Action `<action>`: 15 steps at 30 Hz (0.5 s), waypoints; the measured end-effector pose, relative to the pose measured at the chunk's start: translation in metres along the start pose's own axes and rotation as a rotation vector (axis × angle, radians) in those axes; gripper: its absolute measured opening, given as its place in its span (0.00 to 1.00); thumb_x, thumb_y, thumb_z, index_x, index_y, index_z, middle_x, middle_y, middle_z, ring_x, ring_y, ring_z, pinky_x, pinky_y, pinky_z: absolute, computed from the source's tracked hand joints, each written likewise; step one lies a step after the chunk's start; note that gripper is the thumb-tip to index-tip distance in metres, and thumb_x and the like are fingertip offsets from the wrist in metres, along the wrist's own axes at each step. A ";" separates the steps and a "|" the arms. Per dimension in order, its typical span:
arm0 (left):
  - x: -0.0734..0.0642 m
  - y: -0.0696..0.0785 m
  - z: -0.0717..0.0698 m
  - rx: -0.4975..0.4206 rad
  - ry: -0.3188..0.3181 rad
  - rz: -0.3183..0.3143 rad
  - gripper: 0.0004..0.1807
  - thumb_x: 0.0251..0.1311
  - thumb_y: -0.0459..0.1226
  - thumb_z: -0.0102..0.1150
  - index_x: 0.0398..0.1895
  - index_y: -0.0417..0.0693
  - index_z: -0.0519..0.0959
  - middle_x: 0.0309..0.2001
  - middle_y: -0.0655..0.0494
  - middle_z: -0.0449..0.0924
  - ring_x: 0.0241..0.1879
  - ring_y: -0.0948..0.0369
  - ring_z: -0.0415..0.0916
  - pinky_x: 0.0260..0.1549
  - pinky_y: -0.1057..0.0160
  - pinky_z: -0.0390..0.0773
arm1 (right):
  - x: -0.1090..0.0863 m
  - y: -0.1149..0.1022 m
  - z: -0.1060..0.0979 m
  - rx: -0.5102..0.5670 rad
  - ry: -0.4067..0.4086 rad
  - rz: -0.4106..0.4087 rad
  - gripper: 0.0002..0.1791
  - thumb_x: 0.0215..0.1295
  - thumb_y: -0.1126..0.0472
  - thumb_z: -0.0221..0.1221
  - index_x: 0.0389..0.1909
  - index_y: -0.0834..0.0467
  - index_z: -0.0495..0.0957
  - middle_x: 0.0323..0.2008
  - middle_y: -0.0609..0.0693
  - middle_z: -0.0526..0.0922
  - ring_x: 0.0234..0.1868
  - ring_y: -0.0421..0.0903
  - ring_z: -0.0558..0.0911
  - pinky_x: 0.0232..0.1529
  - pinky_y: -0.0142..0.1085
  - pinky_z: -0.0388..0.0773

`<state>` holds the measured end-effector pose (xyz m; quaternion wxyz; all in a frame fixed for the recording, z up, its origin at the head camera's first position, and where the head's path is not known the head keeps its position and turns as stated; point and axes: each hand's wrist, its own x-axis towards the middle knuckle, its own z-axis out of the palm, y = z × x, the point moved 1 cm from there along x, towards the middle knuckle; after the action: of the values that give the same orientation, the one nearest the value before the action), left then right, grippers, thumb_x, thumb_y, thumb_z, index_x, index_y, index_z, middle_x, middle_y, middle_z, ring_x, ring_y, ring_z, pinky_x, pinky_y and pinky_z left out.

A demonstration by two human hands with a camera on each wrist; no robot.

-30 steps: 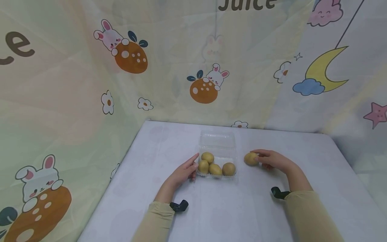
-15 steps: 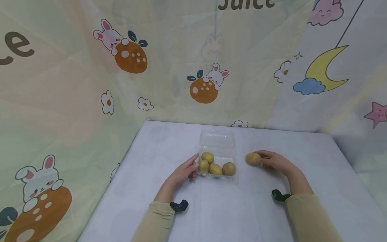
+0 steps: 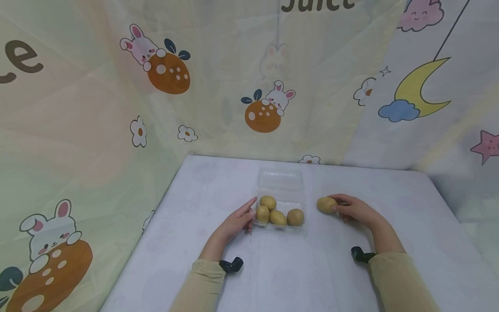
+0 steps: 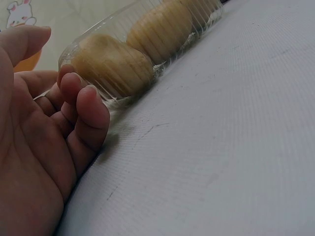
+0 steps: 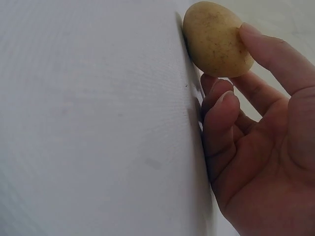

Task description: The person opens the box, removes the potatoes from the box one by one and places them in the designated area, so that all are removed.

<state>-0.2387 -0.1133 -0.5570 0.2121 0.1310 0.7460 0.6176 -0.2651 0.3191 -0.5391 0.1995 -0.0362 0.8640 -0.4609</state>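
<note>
A small yellow-brown potato (image 3: 325, 205) rests on the white table to the right of a clear plastic clamshell box (image 3: 281, 204). My right hand (image 3: 355, 209) pinches it between thumb and forefinger; in the right wrist view the thumb presses on the side of the potato (image 5: 216, 39) and the other fingers curl loosely below. Several more potatoes lie in the box, among them a rounder, browner one (image 3: 295, 217) at its front right. Against the box's left side rests my left hand (image 3: 234, 223), its index finger stretched along the wall. In the left wrist view its fingertips touch the plastic, thumb held apart.
The box's lid (image 3: 280, 179) stands open toward the back. A white cloth covers the table (image 3: 296, 268), and a printed fabric backdrop (image 3: 218, 78) rises behind its far edge. A black wrist camera (image 3: 231, 265) sits at the left cuff, another (image 3: 361, 254) at the right.
My right hand and its potato have shifted slightly to the right, with the fingers settling on the potato's near end. The left hand and the box stay where they were.
</note>
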 end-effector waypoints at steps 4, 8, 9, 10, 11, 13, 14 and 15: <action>0.001 0.000 0.000 0.006 0.000 0.001 0.31 0.74 0.51 0.47 0.78 0.65 0.55 0.33 0.54 0.70 0.30 0.58 0.71 0.31 0.62 0.76 | 0.000 0.001 0.000 -0.006 0.005 0.001 0.38 0.62 0.42 0.65 0.69 0.54 0.67 0.57 0.58 0.70 0.37 0.48 0.74 0.34 0.37 0.77; 0.001 0.000 0.000 0.003 -0.002 -0.005 0.31 0.74 0.50 0.47 0.77 0.66 0.55 0.34 0.54 0.70 0.30 0.58 0.71 0.32 0.62 0.76 | -0.003 -0.003 0.000 -0.007 0.007 -0.007 0.37 0.63 0.44 0.64 0.69 0.55 0.67 0.57 0.59 0.70 0.37 0.47 0.74 0.34 0.36 0.77; 0.001 0.000 0.000 0.002 -0.002 -0.004 0.31 0.73 0.50 0.47 0.77 0.66 0.55 0.34 0.54 0.70 0.30 0.58 0.71 0.32 0.62 0.76 | -0.005 -0.007 0.000 -0.009 0.005 -0.014 0.37 0.64 0.45 0.64 0.69 0.57 0.67 0.58 0.61 0.70 0.36 0.48 0.74 0.34 0.37 0.76; 0.000 0.000 0.000 0.002 -0.003 -0.003 0.31 0.73 0.51 0.47 0.78 0.65 0.55 0.34 0.54 0.70 0.30 0.58 0.71 0.32 0.62 0.76 | -0.006 -0.007 0.000 -0.014 0.006 -0.013 0.36 0.65 0.46 0.63 0.69 0.57 0.66 0.59 0.61 0.70 0.36 0.48 0.74 0.34 0.37 0.76; 0.000 0.000 0.000 0.002 -0.004 -0.001 0.31 0.73 0.51 0.47 0.78 0.65 0.55 0.34 0.54 0.70 0.30 0.58 0.71 0.32 0.62 0.76 | -0.006 -0.008 0.000 -0.017 0.007 -0.015 0.36 0.65 0.46 0.63 0.70 0.57 0.66 0.59 0.61 0.70 0.36 0.47 0.75 0.34 0.36 0.76; 0.000 0.000 0.000 0.003 -0.004 0.001 0.32 0.73 0.50 0.47 0.78 0.65 0.55 0.34 0.54 0.70 0.30 0.58 0.71 0.32 0.62 0.76 | -0.006 -0.008 0.001 -0.023 0.011 -0.014 0.35 0.66 0.46 0.62 0.70 0.57 0.66 0.60 0.61 0.70 0.36 0.47 0.75 0.34 0.37 0.76; 0.000 0.000 0.000 0.002 -0.005 0.002 0.31 0.73 0.50 0.47 0.78 0.65 0.55 0.34 0.54 0.70 0.30 0.58 0.71 0.32 0.62 0.76 | -0.007 -0.008 0.001 -0.023 0.011 -0.014 0.36 0.65 0.46 0.63 0.70 0.56 0.66 0.60 0.61 0.70 0.36 0.47 0.75 0.34 0.37 0.76; 0.000 0.000 0.000 0.001 -0.004 0.003 0.31 0.73 0.51 0.47 0.78 0.65 0.55 0.34 0.54 0.70 0.30 0.58 0.71 0.31 0.62 0.76 | -0.004 -0.004 0.001 -0.023 0.013 -0.015 0.36 0.64 0.44 0.63 0.70 0.55 0.67 0.60 0.60 0.70 0.36 0.47 0.75 0.34 0.37 0.76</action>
<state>-0.2390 -0.1134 -0.5573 0.2128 0.1334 0.7458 0.6170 -0.2614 0.3172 -0.5350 0.1901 -0.0422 0.8702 -0.4527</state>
